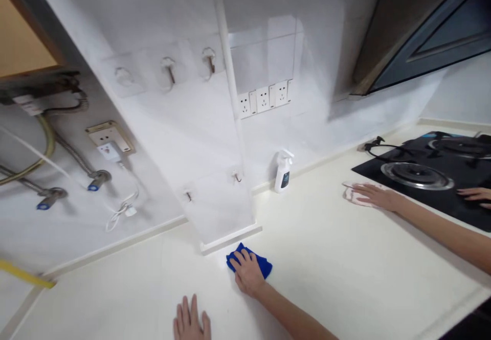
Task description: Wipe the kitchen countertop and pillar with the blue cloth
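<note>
My right hand (248,273) presses a folded blue cloth (264,266) onto the white countertop (314,248). The cloth lies just in front of the foot of a tiled wall pillar (226,212), and its edges show around my fingers. At the bottom of the view, my left hand (191,322) lies flat on the counter with its fingers spread and nothing in it. Its wrist is out of the picture.
A co-worker's hand (370,197) presses a pale pink cloth (351,197) beside the black gas hob (418,176); their other hand (475,196) rests on the hob. A white spray bottle (284,171) stands by the wall. A yellow hose (26,274) reaches the counter at left.
</note>
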`<state>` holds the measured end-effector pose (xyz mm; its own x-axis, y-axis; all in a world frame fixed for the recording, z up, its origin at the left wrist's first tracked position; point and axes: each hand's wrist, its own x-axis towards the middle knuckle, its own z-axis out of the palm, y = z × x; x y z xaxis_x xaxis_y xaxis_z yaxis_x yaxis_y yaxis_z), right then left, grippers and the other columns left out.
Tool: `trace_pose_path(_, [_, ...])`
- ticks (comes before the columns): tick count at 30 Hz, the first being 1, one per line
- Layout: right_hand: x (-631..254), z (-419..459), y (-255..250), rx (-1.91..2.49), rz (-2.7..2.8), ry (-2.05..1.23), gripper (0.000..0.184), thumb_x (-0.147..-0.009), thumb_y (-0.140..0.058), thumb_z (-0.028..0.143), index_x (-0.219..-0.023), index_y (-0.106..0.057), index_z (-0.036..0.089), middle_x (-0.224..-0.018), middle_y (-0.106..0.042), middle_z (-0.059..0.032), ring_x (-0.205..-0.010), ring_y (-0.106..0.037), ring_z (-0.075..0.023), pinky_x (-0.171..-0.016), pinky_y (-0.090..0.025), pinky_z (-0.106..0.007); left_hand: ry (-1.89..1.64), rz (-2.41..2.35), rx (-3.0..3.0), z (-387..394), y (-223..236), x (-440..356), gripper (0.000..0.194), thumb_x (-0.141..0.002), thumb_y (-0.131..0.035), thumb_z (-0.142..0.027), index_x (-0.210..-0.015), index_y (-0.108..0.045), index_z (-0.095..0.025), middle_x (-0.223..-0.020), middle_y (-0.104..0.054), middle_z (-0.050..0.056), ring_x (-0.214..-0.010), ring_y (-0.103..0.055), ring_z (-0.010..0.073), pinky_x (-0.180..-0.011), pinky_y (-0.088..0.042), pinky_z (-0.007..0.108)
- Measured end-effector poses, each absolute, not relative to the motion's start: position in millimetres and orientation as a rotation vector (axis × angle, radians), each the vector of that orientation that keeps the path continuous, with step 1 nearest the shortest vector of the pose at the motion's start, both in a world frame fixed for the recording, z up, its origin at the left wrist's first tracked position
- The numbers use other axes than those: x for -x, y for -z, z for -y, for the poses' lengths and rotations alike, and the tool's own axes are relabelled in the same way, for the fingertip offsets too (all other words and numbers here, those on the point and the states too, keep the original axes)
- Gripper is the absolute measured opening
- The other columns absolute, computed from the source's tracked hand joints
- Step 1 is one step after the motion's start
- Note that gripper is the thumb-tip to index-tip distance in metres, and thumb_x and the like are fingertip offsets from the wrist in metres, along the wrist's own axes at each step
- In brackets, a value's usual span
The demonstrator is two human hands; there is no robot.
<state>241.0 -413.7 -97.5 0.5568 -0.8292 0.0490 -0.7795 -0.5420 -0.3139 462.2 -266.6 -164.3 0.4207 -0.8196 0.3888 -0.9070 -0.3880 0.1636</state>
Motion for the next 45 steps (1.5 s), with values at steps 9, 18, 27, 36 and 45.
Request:
trace_pose_path(9, [-168,377,140,2.373,-1.486,0.725,0.050,-0.098,-0.027,0.033,-0.144,-0.046,0.029,-0.150,-0.044,-0.0070,-0.131,-0.045,-0.0274,-0.102,-0.044,-0.046,-0.206,1.510,-2.345,260,157,-461,0.052,-0.093,-0.039,-0.035,-0.142,-0.049,-0.022,-0.156,-0.039,0.010,-0.148,-0.026,0.0303,-0.121,-0.024,0.054])
trace_pose_path(18, [-169,390,124,1.785,-1.854,0.557,0.070,-0.077,-0.061,0.040,-0.139,-0.047,0.012,-0.127,-0.060,-0.0188,-0.119,-0.056,-0.0345,-0.097,-0.046,-0.045,-0.193,1.490,-2.299,261,161,-456,0.052,-0.093,-0.037,-0.034,-0.141,-0.050,-0.018,-0.156,-0.040,0.012,-0.150,-0.020,0.0307,-0.121,-0.020,0.054])
trace_pose_path(27, [-178,372,95,1.389,-1.801,0.789,0.040,-0.064,-0.070,0.044,-0.096,-0.061,0.022,-0.087,-0.071,-0.0053,-0.094,-0.067,-0.0279,-0.085,-0.051,-0.037,-0.201,1.493,-2.267,262,165,-455,0.052,-0.092,-0.039,-0.032,-0.140,-0.052,-0.016,-0.156,-0.039,0.014,-0.150,-0.018,0.0304,-0.122,-0.019,0.054])
trace_pose_path(36, [-182,351,67,0.926,-1.581,1.007,0.063,-0.080,-0.050,0.073,-0.112,-0.055,0.018,-0.093,-0.072,-0.0116,-0.076,-0.070,-0.0248,-0.064,-0.058,-0.039,-0.178,1.589,-2.254,261,160,-460,0.055,-0.090,-0.042,-0.034,-0.142,-0.049,-0.014,-0.157,-0.036,0.016,-0.151,-0.014,0.0357,-0.120,-0.021,0.057])
trace_pose_path(45, [-148,330,85,1.612,-1.767,0.895,0.048,-0.088,-0.045,0.053,-0.121,-0.057,0.021,-0.123,-0.064,-0.0138,-0.118,-0.057,-0.0291,-0.107,-0.043,-0.048,-0.193,1.559,-2.259,262,157,-455,0.052,-0.090,-0.043,-0.029,-0.140,-0.051,-0.014,-0.157,-0.036,0.017,-0.151,-0.012,0.0347,-0.120,-0.021,0.057])
